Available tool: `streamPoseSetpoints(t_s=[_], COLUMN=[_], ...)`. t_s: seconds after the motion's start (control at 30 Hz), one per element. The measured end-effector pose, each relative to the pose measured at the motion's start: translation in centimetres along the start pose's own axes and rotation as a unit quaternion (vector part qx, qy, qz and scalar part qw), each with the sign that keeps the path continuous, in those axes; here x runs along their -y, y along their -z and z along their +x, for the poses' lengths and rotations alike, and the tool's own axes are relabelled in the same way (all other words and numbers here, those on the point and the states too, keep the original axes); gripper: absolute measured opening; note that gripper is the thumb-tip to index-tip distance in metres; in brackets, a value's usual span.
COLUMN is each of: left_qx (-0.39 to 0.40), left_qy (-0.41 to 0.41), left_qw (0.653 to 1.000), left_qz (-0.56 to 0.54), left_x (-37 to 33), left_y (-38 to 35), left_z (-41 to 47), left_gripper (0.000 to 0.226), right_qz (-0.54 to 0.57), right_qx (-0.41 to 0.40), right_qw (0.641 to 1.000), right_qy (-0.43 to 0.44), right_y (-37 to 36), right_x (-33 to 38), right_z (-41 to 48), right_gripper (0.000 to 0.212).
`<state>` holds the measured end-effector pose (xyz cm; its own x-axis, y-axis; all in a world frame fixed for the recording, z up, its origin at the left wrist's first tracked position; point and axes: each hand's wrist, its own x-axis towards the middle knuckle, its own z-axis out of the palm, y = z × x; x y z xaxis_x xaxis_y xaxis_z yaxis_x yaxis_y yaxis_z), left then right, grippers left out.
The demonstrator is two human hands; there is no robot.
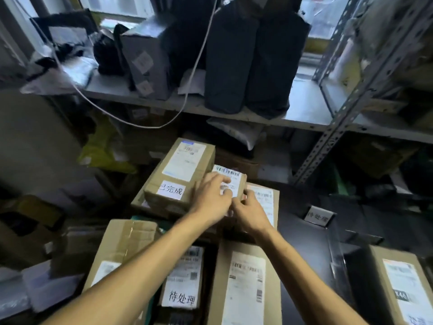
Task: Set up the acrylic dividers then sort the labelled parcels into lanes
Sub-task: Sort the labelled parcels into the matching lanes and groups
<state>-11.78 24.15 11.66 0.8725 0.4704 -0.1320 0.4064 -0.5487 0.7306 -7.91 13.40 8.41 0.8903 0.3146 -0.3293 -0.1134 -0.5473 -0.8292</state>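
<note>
I held the small labelled parcel with both hands, my left hand on its top and my right hand at its near edge, above the flat box. It seemed light and stiff, best gripped by its side edges.

both arms out fwd, left grip & right grip touching, fingers curled.
</note>
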Motion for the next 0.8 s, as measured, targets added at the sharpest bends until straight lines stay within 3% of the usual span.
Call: streamPoseSetpoints(t_s=[0.1, 0.2, 0.33, 0.4, 0.57, 0.7, 0.8], left_qx=[0.003, 0.005, -0.029, -0.01, 0.071, 0.099, 0.149], left_qy=[0.01, 0.016, 0.034, 0.05, 0.052, 0.028, -0.002], left_qw=[1.0, 1.0, 0.992, 0.982, 0.968, 0.967, 0.961], left_qz=[0.013, -0.019, -0.117, -0.183, -0.236, -0.234, -0.231], left_x=[-0.9, -2.1, -4.0, -5.0, -8.0, -10.3, -11.9], left_y=[-0.1, 0.9, 1.7, 1.5, -1.2, -5.2, -8.2], left_z=[0.5, 1.0, 0.6, 0.3, -2.1, -6.1, -8.9], left_gripper=[0.033, 0.033, 0.039, 0.043, 0.041, 0.047, 0.047], right_qz=[0.023, 0.05, 0.089, 0.096, -0.011, -0.034, -0.021], right_qx=[-0.015, -0.043, -0.099, -0.128, -0.175, -0.165, -0.188], right_qw=[0.999, 0.997, 0.99, 0.987, 0.984, 0.986, 0.982], right_qy=[-0.031, -0.042, -0.039, -0.025, 0.011, 0.017, 0.017], right_y=[-0.3, -0.4, 1.1, 2.5, 6.1, 9.5, 12.1], right_x=[0.2, 0.9, 2.0, 2.0, 0.5, -2.9, -6.3], right_z=[0.1, -0.2, -1.3, -2.8, -7.2, -11.2, -14.8], right_gripper=[0.03, 0.023, 0.028, 0.029, 0.105, 0.135, 0.142])
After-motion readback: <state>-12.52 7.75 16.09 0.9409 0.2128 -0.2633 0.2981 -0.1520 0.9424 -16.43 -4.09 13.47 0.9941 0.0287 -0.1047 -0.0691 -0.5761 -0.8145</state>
